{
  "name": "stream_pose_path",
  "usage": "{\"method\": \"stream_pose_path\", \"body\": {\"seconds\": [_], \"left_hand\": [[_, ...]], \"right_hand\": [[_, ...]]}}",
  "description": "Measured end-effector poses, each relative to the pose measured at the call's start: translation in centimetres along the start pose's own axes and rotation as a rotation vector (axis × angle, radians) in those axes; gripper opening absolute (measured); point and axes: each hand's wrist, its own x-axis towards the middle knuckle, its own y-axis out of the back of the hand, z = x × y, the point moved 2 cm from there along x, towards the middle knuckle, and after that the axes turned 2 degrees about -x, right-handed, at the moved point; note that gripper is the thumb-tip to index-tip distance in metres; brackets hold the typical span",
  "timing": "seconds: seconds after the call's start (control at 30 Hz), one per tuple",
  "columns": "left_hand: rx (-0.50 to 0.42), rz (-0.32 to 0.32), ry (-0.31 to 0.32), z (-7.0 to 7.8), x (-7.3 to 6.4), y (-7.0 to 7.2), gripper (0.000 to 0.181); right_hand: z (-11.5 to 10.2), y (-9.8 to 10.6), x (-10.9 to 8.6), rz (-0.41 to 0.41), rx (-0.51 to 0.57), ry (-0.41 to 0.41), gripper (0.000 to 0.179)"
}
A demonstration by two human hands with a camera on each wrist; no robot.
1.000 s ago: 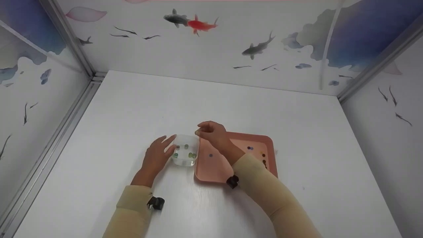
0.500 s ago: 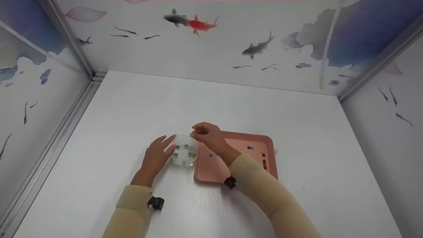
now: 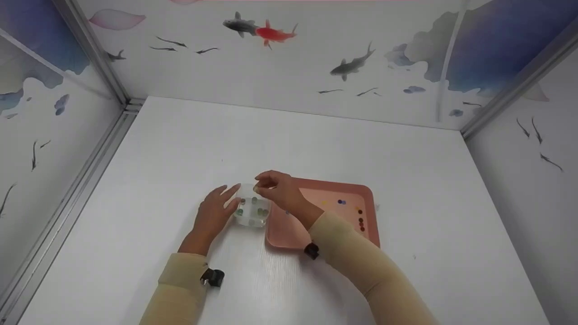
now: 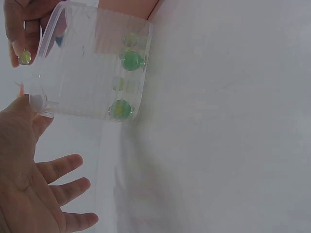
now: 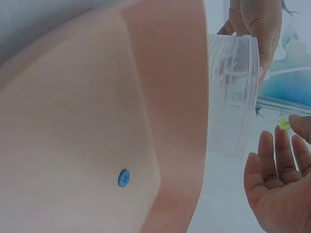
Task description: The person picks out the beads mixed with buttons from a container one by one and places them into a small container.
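Note:
A clear plastic container (image 3: 246,221) stands left of the pink tray, several green and clear marbles (image 4: 120,109) lying at its bottom. My left hand (image 3: 214,212) is beside it, thumb and forefinger touching near the rim. In the left wrist view its other fingers are spread out, off the container. Over the container's mouth, my right hand (image 3: 280,192) pinches a yellow-green marble (image 5: 284,122) between thumb and forefinger. The left wrist view shows this marble (image 4: 25,58) just outside the rim line, apart from the container.
The pink tray (image 3: 282,239) lies right against the container, under my right forearm. It carries a blue four-hole button (image 5: 124,178), several dark pieces (image 3: 361,220) along its right side and a dark blue one (image 3: 340,201) near the back. Printed walls enclose the white table (image 3: 203,135).
My right hand has moved left and slightly nearer to me with the marble, from the container's right edge to over its mouth. The left hand and the container have stayed put.

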Motion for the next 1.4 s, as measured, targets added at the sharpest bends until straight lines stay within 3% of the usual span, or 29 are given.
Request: {"method": "stream_pose_path", "body": {"seconds": [0.23, 0.67, 0.93, 1.4], "left_hand": [[0.007, -0.01, 0.015, 0.0, 0.1, -0.1, 0.047], [0.013, -0.009, 0.02, 0.1, 0.1, -0.2, 0.048], [-0.005, 0.026, -0.027, -0.1, -0.1, -0.2, 0.046], [0.023, 0.044, -0.046, 0.1, -0.1, -0.1, 0.046]], "right_hand": [[0.1, -0.4, -0.1, -0.013, -0.004, 0.015, 0.025], [0.0, -0.7, -0.4, -0.036, -0.153, 0.081, 0.026], [0.2, -1.0, -0.4, -0.066, -0.228, 0.111, 0.029], [-0.2, -1.4, -0.8, -0.098, -0.431, 0.136, 0.032]]}}
